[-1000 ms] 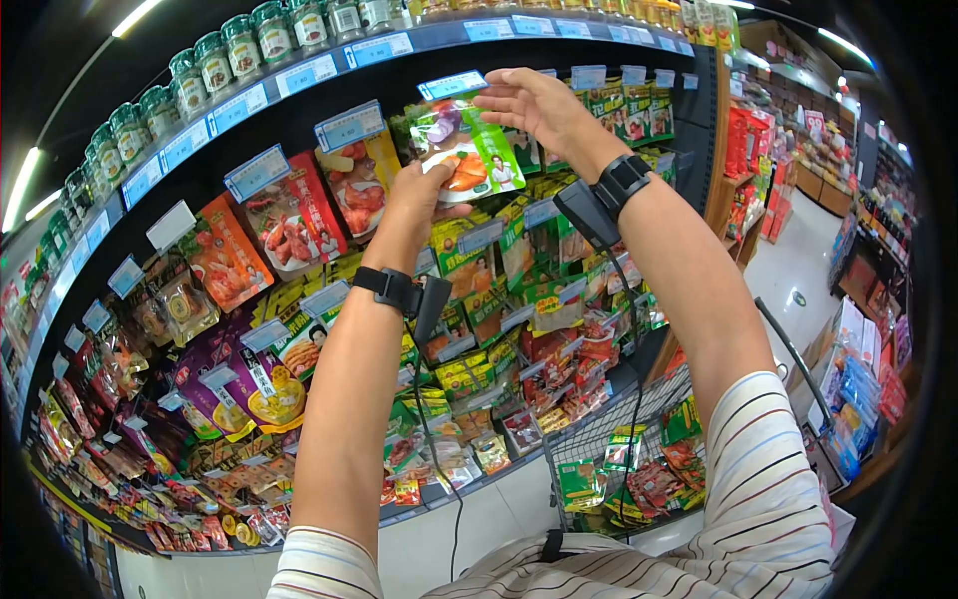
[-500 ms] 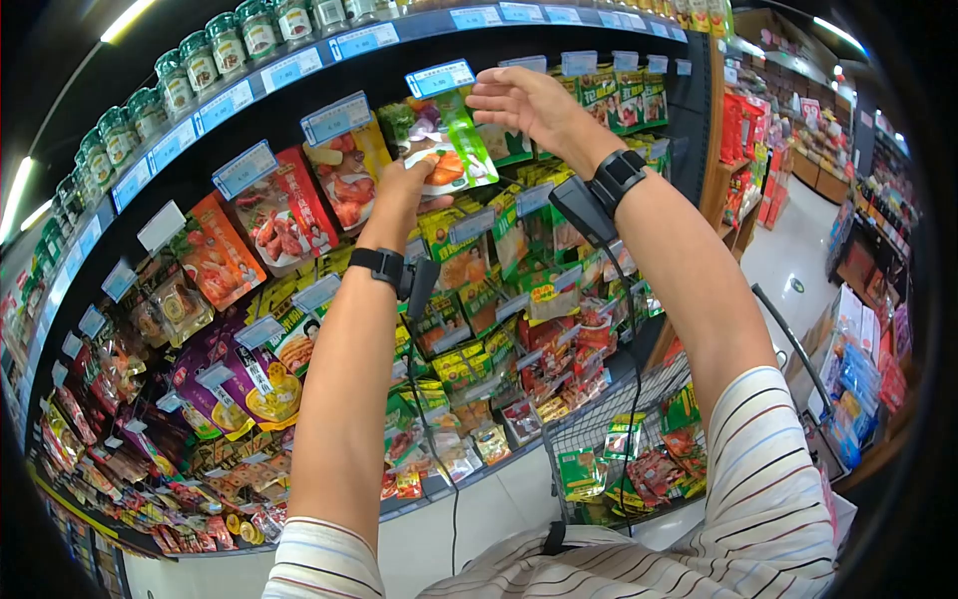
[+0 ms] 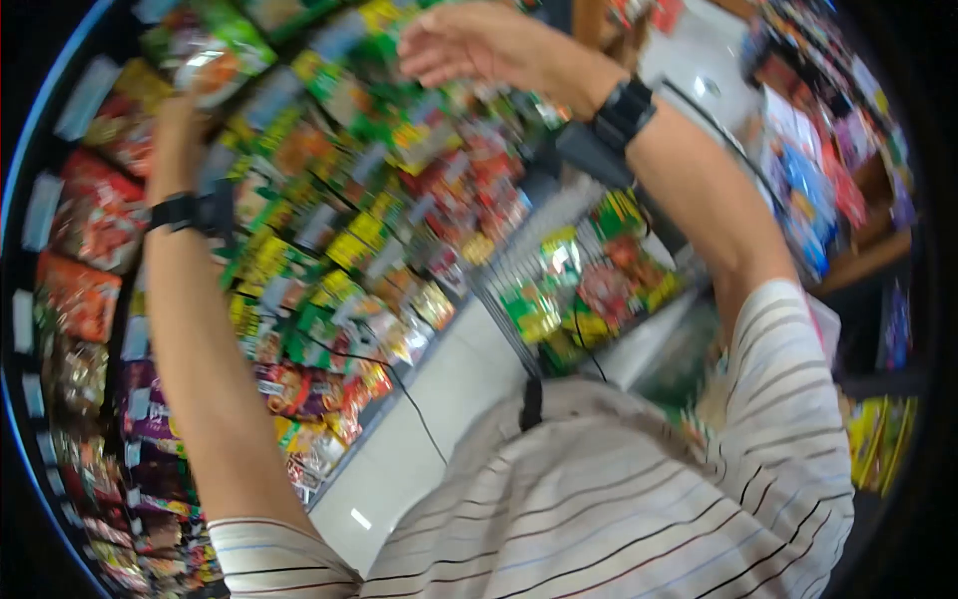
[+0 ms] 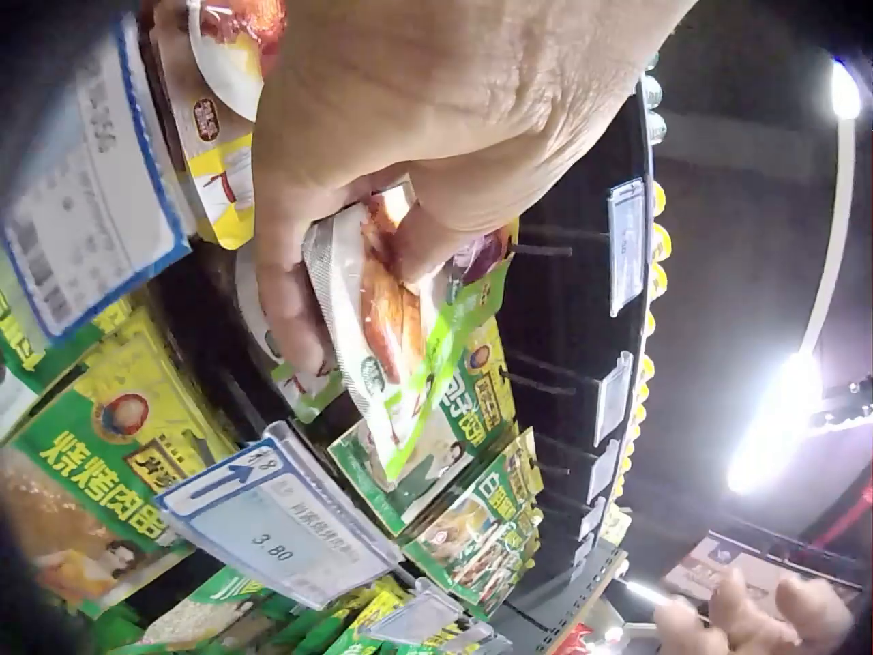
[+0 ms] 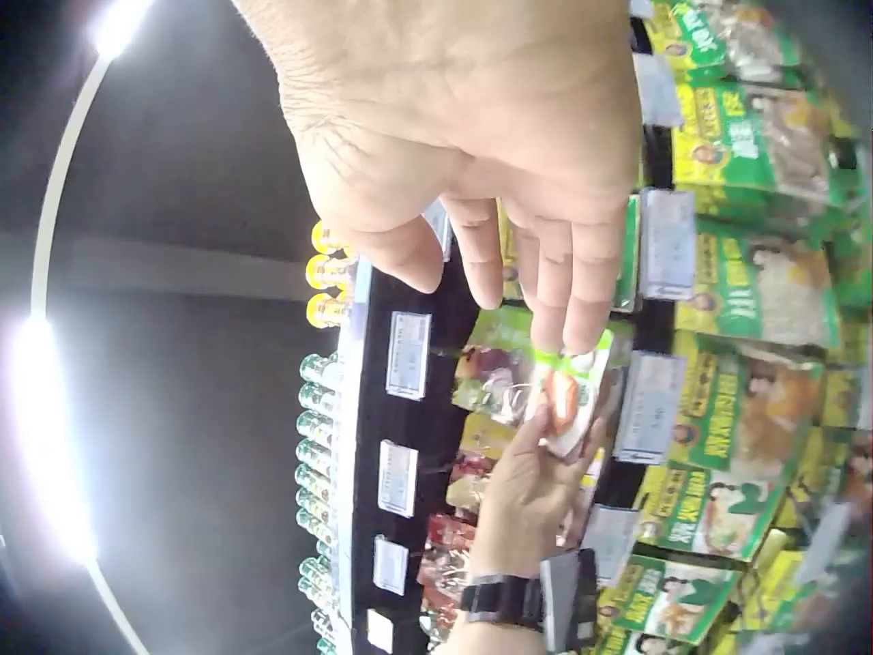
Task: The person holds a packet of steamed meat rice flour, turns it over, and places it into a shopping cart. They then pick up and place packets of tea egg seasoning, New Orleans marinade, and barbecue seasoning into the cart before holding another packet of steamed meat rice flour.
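Note:
My left hand [image 3: 178, 130] pinches a green-edged food packet [image 3: 225, 65] by its lower part, thumb in front and fingers behind. Close up in the left wrist view, the packet [image 4: 371, 307] shows a picture of orange-brown cooked food. It hangs among the other packets on the rack, its top partly hidden by my hand. My right hand [image 3: 479, 48] is raised to the right, fingers extended, holding nothing. In the right wrist view the right hand's fingertips overlap the packet [image 5: 566, 403], with my left hand [image 5: 516, 494] beyond them.
Rows of seasoning packets [image 3: 364, 235] hang below on hooks behind price tags. A wire shopping cart [image 3: 504, 314] with several packets in it stands close on the right. Green-lidded jars [image 5: 317, 471] line the shelf above. Thin black cables hang from my wrists.
The head view has swung down and to the right, so the rack now appears further left and is blurred. My left hand keeps its pinch on the packet; my right hand stays raised.

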{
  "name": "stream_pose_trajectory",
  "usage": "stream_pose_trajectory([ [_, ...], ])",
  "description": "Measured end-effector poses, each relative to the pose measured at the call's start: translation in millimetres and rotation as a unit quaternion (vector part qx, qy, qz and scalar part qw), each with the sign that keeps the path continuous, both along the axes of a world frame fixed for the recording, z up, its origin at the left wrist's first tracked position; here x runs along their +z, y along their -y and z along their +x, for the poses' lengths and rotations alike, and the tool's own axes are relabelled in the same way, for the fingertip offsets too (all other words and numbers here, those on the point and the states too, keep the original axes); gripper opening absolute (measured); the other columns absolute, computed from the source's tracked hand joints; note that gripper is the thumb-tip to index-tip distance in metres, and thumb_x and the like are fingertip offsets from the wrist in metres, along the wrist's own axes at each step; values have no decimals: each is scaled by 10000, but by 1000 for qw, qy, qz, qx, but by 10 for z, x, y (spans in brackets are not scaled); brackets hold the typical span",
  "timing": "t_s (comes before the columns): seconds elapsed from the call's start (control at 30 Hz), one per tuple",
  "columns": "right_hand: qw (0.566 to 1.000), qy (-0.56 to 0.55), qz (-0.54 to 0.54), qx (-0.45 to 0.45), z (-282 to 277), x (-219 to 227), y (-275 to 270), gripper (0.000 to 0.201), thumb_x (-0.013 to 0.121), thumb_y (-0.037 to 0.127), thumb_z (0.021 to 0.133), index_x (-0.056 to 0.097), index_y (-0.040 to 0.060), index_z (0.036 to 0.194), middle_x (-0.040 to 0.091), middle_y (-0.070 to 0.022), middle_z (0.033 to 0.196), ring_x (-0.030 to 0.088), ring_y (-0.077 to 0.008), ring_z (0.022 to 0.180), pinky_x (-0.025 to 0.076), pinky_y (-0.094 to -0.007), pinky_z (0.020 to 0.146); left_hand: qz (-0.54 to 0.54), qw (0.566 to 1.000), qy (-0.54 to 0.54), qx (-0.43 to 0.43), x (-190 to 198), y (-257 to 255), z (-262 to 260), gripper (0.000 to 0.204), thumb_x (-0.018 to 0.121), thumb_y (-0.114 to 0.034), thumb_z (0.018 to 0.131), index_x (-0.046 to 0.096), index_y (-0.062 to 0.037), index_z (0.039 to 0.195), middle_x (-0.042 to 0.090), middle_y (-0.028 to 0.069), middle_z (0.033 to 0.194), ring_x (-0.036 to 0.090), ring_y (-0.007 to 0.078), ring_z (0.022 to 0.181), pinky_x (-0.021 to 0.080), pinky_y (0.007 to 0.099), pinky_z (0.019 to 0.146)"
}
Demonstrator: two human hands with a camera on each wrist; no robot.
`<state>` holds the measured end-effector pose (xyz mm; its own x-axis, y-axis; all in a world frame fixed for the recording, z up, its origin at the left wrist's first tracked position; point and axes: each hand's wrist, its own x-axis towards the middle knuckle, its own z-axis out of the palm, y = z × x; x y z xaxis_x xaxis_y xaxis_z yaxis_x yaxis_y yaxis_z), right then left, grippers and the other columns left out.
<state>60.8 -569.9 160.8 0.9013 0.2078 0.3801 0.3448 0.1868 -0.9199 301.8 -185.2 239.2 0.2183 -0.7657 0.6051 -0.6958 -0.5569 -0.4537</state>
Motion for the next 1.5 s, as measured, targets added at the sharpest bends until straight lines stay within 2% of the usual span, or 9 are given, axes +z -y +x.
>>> stream_pose_trajectory([
  [0.07,998,22,-34,-57,-360,-230,249,368,588,326,995,657,0,1151,689,-112,1084,685,-247,1048,573,-371,909,49,995,73,51,-7,-263,350,517,686,-20,823,546,-56,1320,660,197,1056,629,330,937,498,413,784],
  [0.1,998,-34,2,-51,-509,-293,429,360,585,285,1004,621,-11,1206,680,-144,1121,689,-268,1040,583,-389,890,-113,986,-119,7,51,-237,40,466,681,-97,868,550,-16,1308,664,168,1106,632,304,987,499,407,831],
  [0.2,989,-105,43,-100,-1032,-446,835,345,561,262,1026,608,-17,1222,679,-170,1133,701,-281,1008,595,-400,868,-453,802,-365,-138,-242,54,-1101,432,584,-215,1004,546,35,1354,578,142,1341,563,251,1226,427,368,1059],
  [0.27,980,-119,53,-153,-1276,-620,1123,345,556,262,1027,608,-25,1211,689,-162,1099,708,-273,979,602,-392,853,-393,885,-244,-51,-454,178,-1909,440,587,-254,1008,555,18,1353,575,138,1356,556,236,1236,422,360,1067],
  [0.33,965,-144,41,-214,-1534,-788,1366,338,545,252,1029,602,-23,1217,702,-151,1042,717,-250,928,613,-366,813,-363,888,-281,-29,-735,299,-2469,422,575,-263,1013,567,10,1335,588,147,1325,561,229,1219,428,360,1059],
  [0.57,913,-239,-59,-325,-1900,-1789,2100,346,571,322,997,667,30,1156,696,-104,1073,694,-179,941,588,-330,836,-412,692,-592,11,-2353,-19,-2885,370,561,-259,1025,555,2,1286,645,140,1205,619,224,1136,460,368,1022],
  [0.73,889,-333,-51,-311,-2132,-2333,2222,344,539,309,1023,637,28,1198,694,-60,1040,682,-153,896,581,-311,830,-410,598,-684,81,-2750,6,-3225,364,569,-255,1023,558,17,1265,644,134,1214,630,200,1118,479,349,1001],
  [1.13,806,-472,96,-343,-2532,-3687,2645,231,588,227,978,615,6,1039,649,-76,937,687,-211,867,592,-359,822,-359,539,-739,187,-3020,506,-3680,352,554,-287,1031,594,11,1214,680,127,1122,653,197,1056,500,335,968],
  [1.5,714,-577,138,-371,-2695,-4757,3246,188,594,206,972,595,19,987,604,-44,873,687,-244,924,594,-390,832,-301,555,-732,257,-2980,765,-3816,320,533,-268,1033,611,25,1134,656,91,1009,628,167,975,496,329,928],
])
